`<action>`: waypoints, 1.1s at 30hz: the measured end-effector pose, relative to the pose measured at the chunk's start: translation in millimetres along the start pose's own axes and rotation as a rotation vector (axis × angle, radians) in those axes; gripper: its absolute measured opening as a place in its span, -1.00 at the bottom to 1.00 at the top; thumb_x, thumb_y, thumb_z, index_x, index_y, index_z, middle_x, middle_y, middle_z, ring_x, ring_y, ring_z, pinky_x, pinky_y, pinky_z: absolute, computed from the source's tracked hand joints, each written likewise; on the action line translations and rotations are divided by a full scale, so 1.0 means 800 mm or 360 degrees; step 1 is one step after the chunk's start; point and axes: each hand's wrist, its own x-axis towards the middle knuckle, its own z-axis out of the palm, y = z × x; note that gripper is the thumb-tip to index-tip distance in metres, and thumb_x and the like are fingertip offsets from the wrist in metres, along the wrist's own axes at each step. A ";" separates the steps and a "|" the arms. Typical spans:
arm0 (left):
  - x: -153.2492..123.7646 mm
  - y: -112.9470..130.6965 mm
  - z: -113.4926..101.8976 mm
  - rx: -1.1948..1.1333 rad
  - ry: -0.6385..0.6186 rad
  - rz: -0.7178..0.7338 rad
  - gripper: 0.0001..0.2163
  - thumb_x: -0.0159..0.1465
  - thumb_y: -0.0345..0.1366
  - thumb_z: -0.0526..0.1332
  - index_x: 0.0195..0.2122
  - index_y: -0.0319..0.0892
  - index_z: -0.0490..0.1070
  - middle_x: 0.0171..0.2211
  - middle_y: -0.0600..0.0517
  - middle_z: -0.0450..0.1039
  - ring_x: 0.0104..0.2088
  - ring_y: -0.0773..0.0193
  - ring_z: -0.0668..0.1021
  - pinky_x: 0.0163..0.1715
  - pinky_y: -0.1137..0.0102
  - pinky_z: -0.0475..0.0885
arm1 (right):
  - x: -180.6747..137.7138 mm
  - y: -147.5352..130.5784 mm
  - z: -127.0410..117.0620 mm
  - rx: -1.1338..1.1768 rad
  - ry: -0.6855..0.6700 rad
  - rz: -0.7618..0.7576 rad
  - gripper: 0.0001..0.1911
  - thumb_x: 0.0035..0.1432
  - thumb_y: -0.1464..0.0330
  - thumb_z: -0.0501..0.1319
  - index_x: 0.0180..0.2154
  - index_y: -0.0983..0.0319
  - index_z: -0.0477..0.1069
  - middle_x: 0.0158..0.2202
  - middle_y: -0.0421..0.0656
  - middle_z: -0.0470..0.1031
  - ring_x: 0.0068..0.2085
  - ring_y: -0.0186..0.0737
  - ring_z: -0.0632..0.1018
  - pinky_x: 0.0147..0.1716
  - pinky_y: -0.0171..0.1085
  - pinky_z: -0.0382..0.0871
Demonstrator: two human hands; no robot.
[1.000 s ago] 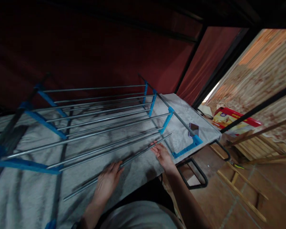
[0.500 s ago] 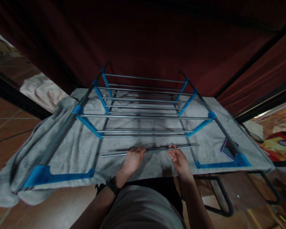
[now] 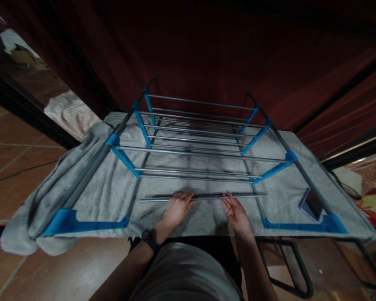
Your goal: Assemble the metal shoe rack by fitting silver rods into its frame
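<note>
A loose grey metal tube (image 3: 207, 197) lies crosswise between the uprights of a rack, just above the grey blanket. My left hand (image 3: 178, 207) is wrapped over the tube left of its middle, palm down. Further right, my right hand (image 3: 235, 213) pinches the same tube between thumb and fingers, palm turned partly up. The rack, lying on its back, has blue plastic brackets (image 3: 123, 161) and metal crossbars (image 3: 203, 155) between its side tubes. Nearest me, the left blue end bracket (image 3: 90, 226) and the right blue end bracket (image 3: 303, 227) have no crossbar between them.
The grey blanket (image 3: 103, 188) covers the surface under the rack. A phone-like flat object (image 3: 311, 205) lies by the right side tube. Dark red curtains (image 3: 200, 54) hang behind. A black metal frame (image 3: 296, 267) stands below the front edge at right.
My view has turned slightly, so the rack appears further right. The tube now looks a little more level, with both hands still on it.
</note>
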 end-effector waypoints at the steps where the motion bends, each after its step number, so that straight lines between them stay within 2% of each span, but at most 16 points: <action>1: 0.000 0.000 -0.001 0.0022 0.0000 0.0009 -0.67 0.52 -0.17 0.06 0.11 -0.15 0.54 0.00 -0.11 0.64 0.02 0.03 0.61 0.09 0.17 0.47 | 0.002 0.003 -0.001 -0.0006 0.0002 -0.0003 -0.74 0.00 0.18 0.55 -0.34 0.11 0.56 -0.25 -0.14 0.66 -0.13 -0.13 0.68 0.11 -0.04 0.60; 6: 0.000 0.002 -0.003 0.0088 0.0004 0.0049 -0.65 0.54 -0.20 -0.02 0.05 -0.16 0.55 -0.06 -0.13 0.63 -0.03 0.00 0.61 0.05 0.14 0.46 | 0.010 0.011 -0.008 -0.0005 -0.0002 -0.0031 -0.72 0.03 0.14 0.53 -0.36 0.11 0.53 -0.39 -0.20 0.59 -0.22 -0.15 0.67 0.10 -0.04 0.62; 12: -0.002 0.007 0.006 0.0139 0.0013 0.0106 -0.71 0.54 -0.21 0.04 -0.04 -0.18 0.55 -0.12 -0.10 0.63 -0.05 0.08 0.60 0.08 0.18 0.44 | 0.005 0.012 -0.007 -0.0082 -0.0070 0.0016 -0.69 -0.05 0.21 0.57 -0.26 0.11 0.60 -0.15 -0.12 0.70 -0.03 -0.10 0.70 0.12 -0.06 0.60; 16: -0.007 0.002 0.009 0.0160 0.0041 0.0134 -0.71 0.54 -0.20 0.06 0.08 -0.17 0.51 -0.05 -0.08 0.63 0.00 0.10 0.60 0.12 0.19 0.43 | 0.002 0.015 -0.007 -0.0086 -0.0096 0.0000 -0.71 -0.05 0.23 0.58 -0.30 0.10 0.58 -0.14 -0.14 0.72 0.03 -0.09 0.70 0.17 -0.03 0.57; 18: -0.010 -0.005 0.007 0.0170 0.0066 0.0121 -0.71 0.53 -0.22 0.07 0.13 -0.14 0.49 -0.01 -0.06 0.63 0.01 0.11 0.60 0.14 0.20 0.43 | 0.001 0.015 -0.006 -0.0073 -0.0052 -0.0036 -0.73 -0.05 0.23 0.58 -0.35 0.10 0.56 -0.16 -0.15 0.71 0.02 -0.10 0.70 0.17 -0.04 0.57; 23: -0.023 -0.036 -0.004 0.0215 0.0160 -0.0003 -0.70 0.49 -0.40 0.06 0.14 -0.13 0.50 0.01 -0.07 0.62 0.02 0.11 0.60 0.19 0.17 0.41 | 0.003 0.008 -0.006 -0.0086 0.0040 -0.0074 -0.78 -0.01 0.22 0.54 -0.38 0.09 0.56 -0.24 -0.15 0.68 -0.11 -0.12 0.70 0.16 -0.04 0.60; 26: -0.033 -0.058 -0.012 0.0223 0.0224 -0.0080 -0.71 0.49 -0.37 0.07 0.11 -0.13 0.51 0.01 -0.09 0.61 0.04 0.10 0.59 0.21 0.15 0.39 | 0.006 0.003 -0.008 -0.0087 0.0078 -0.0086 -0.78 0.01 0.22 0.53 -0.40 0.10 0.54 -0.29 -0.18 0.65 -0.18 -0.17 0.68 0.14 -0.06 0.60; 30: -0.043 -0.082 -0.020 0.0216 0.0268 -0.0114 -0.74 0.50 -0.30 0.09 0.05 -0.09 0.56 -0.05 -0.06 0.62 -0.04 0.11 0.59 0.14 0.17 0.41 | 0.007 0.001 -0.008 -0.0097 0.0084 -0.0052 -0.75 0.02 0.19 0.53 -0.39 0.10 0.52 -0.33 -0.22 0.61 -0.21 -0.22 0.66 0.11 -0.10 0.61; 33: -0.049 -0.094 -0.022 0.0215 0.0295 -0.0108 -0.70 0.50 -0.29 0.07 0.11 -0.07 0.56 -0.05 -0.06 0.62 -0.04 0.11 0.58 0.10 0.17 0.40 | 0.006 0.001 -0.002 -0.0078 0.0115 -0.0019 -0.74 0.01 0.21 0.54 -0.39 0.11 0.51 -0.35 -0.23 0.60 -0.23 -0.23 0.66 0.08 -0.11 0.62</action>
